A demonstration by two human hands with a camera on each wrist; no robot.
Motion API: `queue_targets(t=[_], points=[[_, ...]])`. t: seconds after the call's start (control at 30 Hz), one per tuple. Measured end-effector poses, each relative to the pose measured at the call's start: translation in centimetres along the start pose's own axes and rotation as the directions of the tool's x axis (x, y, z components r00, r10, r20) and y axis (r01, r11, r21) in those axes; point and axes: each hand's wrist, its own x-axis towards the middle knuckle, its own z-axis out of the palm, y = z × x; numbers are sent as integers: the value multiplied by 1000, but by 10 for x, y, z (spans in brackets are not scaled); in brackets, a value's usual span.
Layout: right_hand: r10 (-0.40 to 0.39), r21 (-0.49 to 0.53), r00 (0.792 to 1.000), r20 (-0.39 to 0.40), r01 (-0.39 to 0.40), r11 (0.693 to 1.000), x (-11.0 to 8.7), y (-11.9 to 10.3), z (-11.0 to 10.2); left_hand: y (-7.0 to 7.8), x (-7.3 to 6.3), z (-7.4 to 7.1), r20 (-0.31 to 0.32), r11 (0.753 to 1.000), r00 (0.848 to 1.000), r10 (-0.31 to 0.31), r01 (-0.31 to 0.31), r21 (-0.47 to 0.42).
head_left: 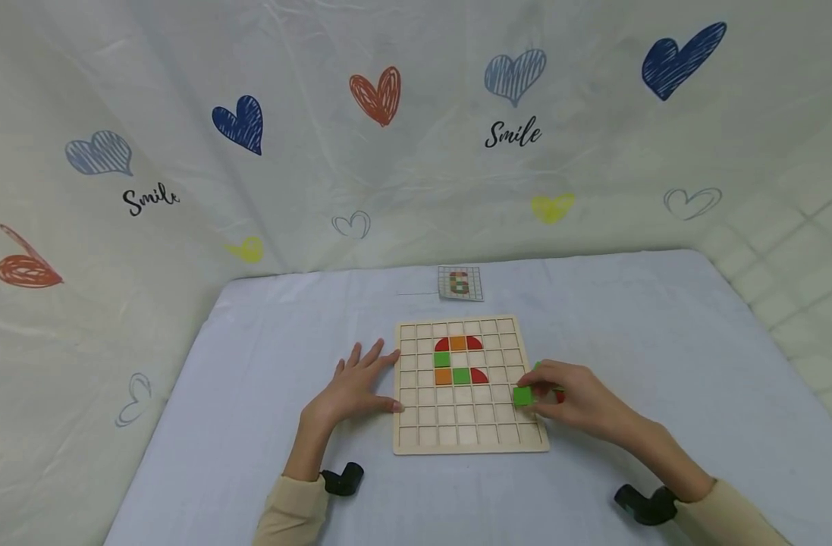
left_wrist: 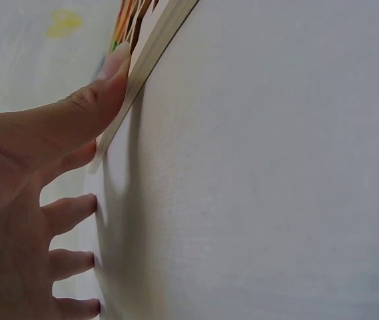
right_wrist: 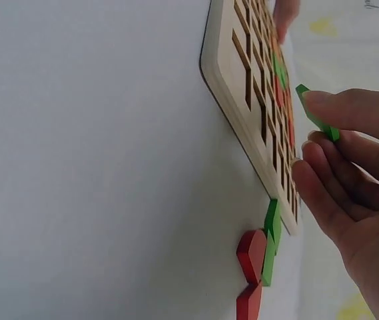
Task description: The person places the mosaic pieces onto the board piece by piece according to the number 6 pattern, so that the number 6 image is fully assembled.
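Observation:
A light wooden grid board lies on the table. Set in its cells are red quarter-round tiles, orange square tiles and green square tiles. My left hand is spread at the board's left side, its thumb and index finger touching the edge. Over the board's right edge, my right hand pinches a green square tile between thumb and fingers. Beneath that hand, loose green tiles and red tiles lie beside the board, partly hidden in the head view.
Behind the board lies a small card with a coloured grid pattern shaped like a 6. White cloth covers the table. A printed curtain hangs behind it. Each wrist wears a black camera.

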Motion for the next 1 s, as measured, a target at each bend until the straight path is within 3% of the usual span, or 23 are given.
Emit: queue_targets(t=[0.3, 0.53, 0.7, 1.0], points=[[9, 36, 998, 66, -12, 999, 14, 0, 12, 0, 0, 1, 1, 1000, 1000, 2, -2, -3], [-32, 56, 997, 71, 28, 998, 26, -5, 17, 0, 0, 1, 3, 1000, 1000, 1, -1, 5], [3, 78, 995, 102, -11, 997, 33, -8, 21, 0, 0, 1, 3, 1000, 1000, 2, -2, 0], [3, 28, 993, 116, -7, 1000, 43, -10, 32, -1, 1, 0, 2, 1000, 1000, 7, -7, -5]])
